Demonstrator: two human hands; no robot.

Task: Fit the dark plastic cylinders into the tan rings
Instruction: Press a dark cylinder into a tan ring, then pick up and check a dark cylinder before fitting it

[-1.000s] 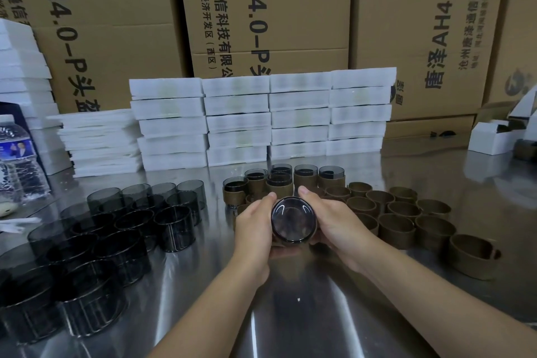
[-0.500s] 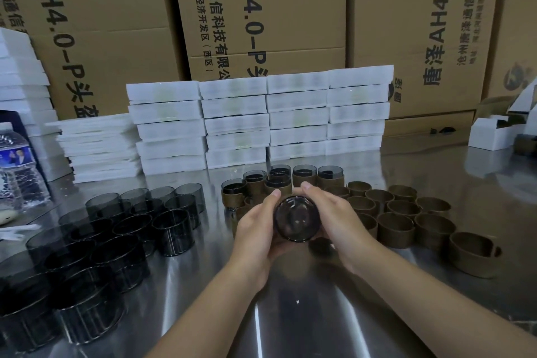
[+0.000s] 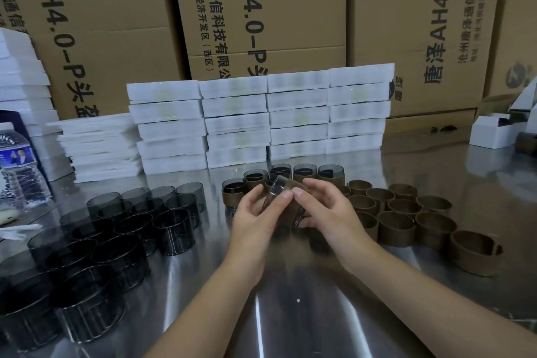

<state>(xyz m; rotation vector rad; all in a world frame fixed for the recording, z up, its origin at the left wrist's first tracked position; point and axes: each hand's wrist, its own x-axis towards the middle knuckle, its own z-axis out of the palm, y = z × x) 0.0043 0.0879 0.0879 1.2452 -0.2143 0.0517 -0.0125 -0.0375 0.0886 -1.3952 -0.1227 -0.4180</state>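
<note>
Both of your hands were closed on one dark cylinder [image 3: 276,190], held tilted just above the surface [image 3: 290,314] at the centre of your view. Your left hand [image 3: 251,221] curled round it from nine o'clock. Your right hand [image 3: 329,212] gripped it from three o'clock, thumb on the wall. A tan ring [image 3: 289,216] sat round its lower part; how far it was seated could not be told.

Your widest bare stretch of steel lay at six o'clock, between and beneath your forearms. At nine o'clock the loose cylinders [image 3: 174,229] stood packed together, with a strip of bare steel between the nearest one and your left hand. At three o'clock the empty rings [image 3: 398,227] clustered, touching one another, the closest just beside your right hand. One lone ring [image 3: 473,256] stood a little apart at four o'clock. At twelve o'clock the fitted sets [image 3: 305,173] stood right behind your fingertips, leaving little room there.

Each fitted set was a tan ring with a dark cylinder standing upright in it. Behind them the closed white boxes [image 3: 261,119] formed a wall four columns wide; their contents were hidden. A lower stack of flat white pieces [image 3: 98,145] lay at ten o'clock. Printed cardboard cartons [image 3: 261,23] closed off the back. At two o'clock an open white box [image 3: 494,132] held something dark, too small to identify. A clear water bottle [image 3: 17,166] with a blue label stood at the far left, near ten o'clock.
</note>
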